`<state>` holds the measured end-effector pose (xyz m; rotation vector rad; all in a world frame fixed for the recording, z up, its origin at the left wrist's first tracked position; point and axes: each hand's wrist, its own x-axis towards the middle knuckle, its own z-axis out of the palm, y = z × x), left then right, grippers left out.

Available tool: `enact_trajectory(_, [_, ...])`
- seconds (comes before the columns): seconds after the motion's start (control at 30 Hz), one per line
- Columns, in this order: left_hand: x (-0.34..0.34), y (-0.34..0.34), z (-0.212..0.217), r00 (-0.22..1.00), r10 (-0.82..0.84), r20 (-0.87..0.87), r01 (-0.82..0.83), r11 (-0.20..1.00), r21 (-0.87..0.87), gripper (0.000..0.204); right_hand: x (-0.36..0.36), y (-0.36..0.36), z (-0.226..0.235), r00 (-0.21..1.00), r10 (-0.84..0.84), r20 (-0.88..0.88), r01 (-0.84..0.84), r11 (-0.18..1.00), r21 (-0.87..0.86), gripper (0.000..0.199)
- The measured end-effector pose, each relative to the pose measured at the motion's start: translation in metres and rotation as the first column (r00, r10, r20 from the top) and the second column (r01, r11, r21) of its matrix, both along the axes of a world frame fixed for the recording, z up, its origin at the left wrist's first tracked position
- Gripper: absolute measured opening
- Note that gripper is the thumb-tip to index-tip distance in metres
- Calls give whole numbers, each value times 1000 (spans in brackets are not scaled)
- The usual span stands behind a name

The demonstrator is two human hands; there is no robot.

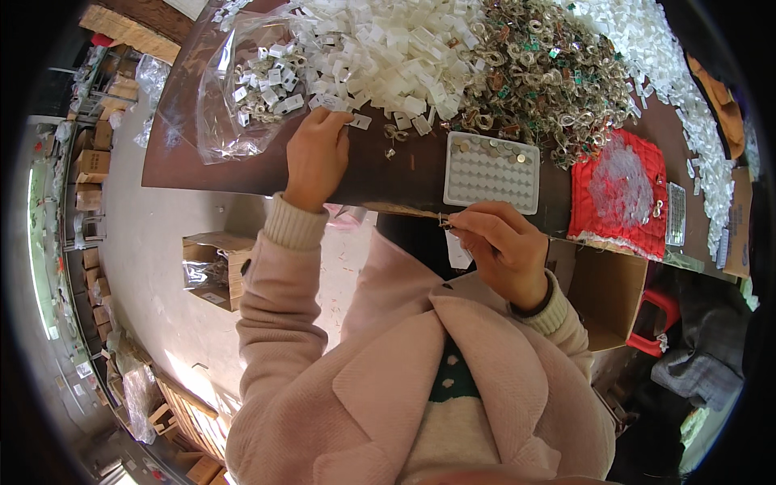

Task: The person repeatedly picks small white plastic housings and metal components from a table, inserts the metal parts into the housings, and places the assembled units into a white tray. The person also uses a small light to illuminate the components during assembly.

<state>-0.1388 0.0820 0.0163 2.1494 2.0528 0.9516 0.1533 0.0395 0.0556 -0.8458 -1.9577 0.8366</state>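
The left hand (317, 158) is stretched out over the dark table (194, 153), fingers loosely curled, and a small white clip (360, 121) is pinched or at least touched at the fingertips, right at the near edge of the white clip pile (388, 48). Whether it's actually gripped can't quite be told, the fingers cover it. A clear bag (242, 89) with more clips and coils is spread just left of that hand.

The right hand (505, 246) is pulled back to the near table edge, fingers bunched tight together around a tiny part (446, 220), too small to be made out properly. Just beyond it a white tray (491, 174) is laid, only its far row filled with small round pieces. A heap of metal coils (550, 81) is piled behind the tray, and a red cloth (618, 194) is spread to the right.

Open room is pretty limited: a bare strip of table is left between the two hands along the near edge, with everything farther back buried. A cardboard box (606, 295) is parked under the right side.
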Motion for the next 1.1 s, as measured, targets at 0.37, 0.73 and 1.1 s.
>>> enact_trajectory(0.37, [22,-31,16,855,-37,517,68,997,-42,10,2,3,-1,979,18,-203,-68,968,-243,24])
enact_trajectory(0.73, [130,-70,27,-93,65,994,350,936,-29,34,11,-2,1,899,-97,-426,-45,950,-310,23])
enact_trajectory(1.1, [139,-77,4,-270,-214,939,275,917,288,26,5,-6,9,929,-134,-344,66,977,-204,23])
